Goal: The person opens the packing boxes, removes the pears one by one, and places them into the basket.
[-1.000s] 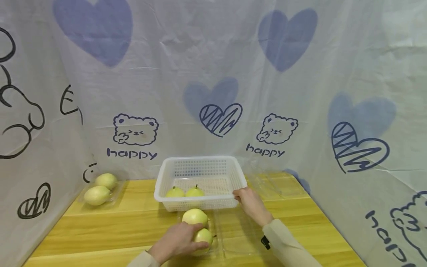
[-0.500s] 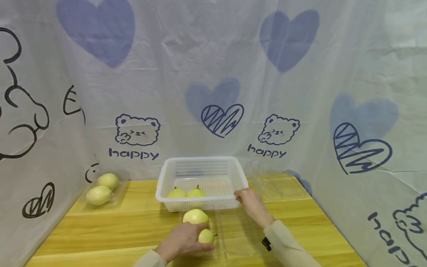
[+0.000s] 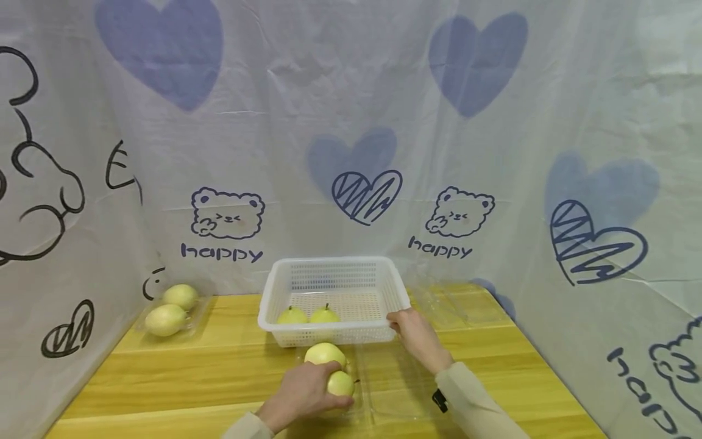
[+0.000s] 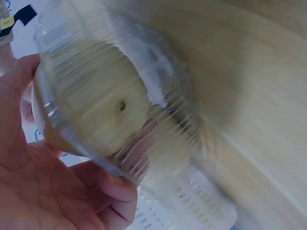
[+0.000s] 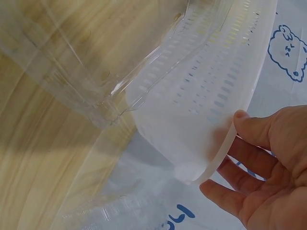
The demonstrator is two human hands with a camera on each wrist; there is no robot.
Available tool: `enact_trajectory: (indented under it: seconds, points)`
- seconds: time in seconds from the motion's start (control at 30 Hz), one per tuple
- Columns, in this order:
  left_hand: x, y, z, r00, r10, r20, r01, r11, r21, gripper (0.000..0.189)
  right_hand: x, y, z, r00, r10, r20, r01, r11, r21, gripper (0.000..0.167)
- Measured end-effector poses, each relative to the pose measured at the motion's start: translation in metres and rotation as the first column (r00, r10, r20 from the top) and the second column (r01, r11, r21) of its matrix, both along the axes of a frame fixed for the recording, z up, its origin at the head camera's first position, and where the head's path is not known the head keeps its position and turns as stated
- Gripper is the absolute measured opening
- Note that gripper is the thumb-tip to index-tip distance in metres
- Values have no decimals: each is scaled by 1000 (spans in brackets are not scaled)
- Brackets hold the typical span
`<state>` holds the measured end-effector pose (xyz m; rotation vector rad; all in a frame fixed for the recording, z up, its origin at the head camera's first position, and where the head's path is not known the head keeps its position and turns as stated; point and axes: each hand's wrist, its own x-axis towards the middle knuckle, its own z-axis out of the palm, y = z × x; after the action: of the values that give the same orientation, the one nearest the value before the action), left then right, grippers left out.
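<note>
In the head view, my left hand holds the nearer pear, fingers on its far side and thumb on the near side. Beside it lies a second yellow-green pear. A clear plastic clamshell box surrounds these pears in the left wrist view, and a fingertip shows through it between them. With thumb and fingers, my right hand grips the rim of a white perforated plastic basket at its front right corner. Two pears, one left and one right, sit inside the basket.
The clamshell's clear lid lies opened out to the right on the wooden table. Another clear box with two pears stands at the back left. More clear packaging lies back right. Printed sheeting walls the table.
The head view has turned slightly left. My left hand and the nearer pear have shifted a little; the pear shows slightly higher. My right hand keeps its grip on the basket.
</note>
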<state>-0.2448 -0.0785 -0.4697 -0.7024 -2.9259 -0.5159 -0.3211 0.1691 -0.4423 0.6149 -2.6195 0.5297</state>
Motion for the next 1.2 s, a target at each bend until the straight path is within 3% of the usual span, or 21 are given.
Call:
enact_trajectory:
  seconds: [0.4, 0.6, 0.73, 0.93, 1.07, 1.2]
  points:
    - [2, -5, 11, 999, -50, 20, 47, 992, 115, 60, 0, 0, 2, 1000, -5, -2, 5, 1000, 22, 14]
    - [5, -6, 13, 1000, -18, 16, 16, 993, 115, 70, 1, -1, 3, 1000, -7, 18, 7, 1000, 22, 13]
    - [4, -8, 16, 1000, 25, 10, -26, 986, 165, 69, 0, 0, 2, 1000, -9, 22, 8, 1000, 22, 14]
    - [-6, -13, 26, 990, 140, -3, -133, 949, 286, 50, -1, 0, 0, 1000, 0, 14, 0, 1000, 21, 14]
    - [-16, -21, 32, 988, 156, 16, -150, 912, 382, 46, -2, 1, -1, 1000, 3, 2, -3, 999, 33, 14]
    - [-28, -31, 33, 988, 152, 37, -150, 858, 492, 48, -3, 0, -1, 1000, 7, -10, -6, 999, 32, 13]
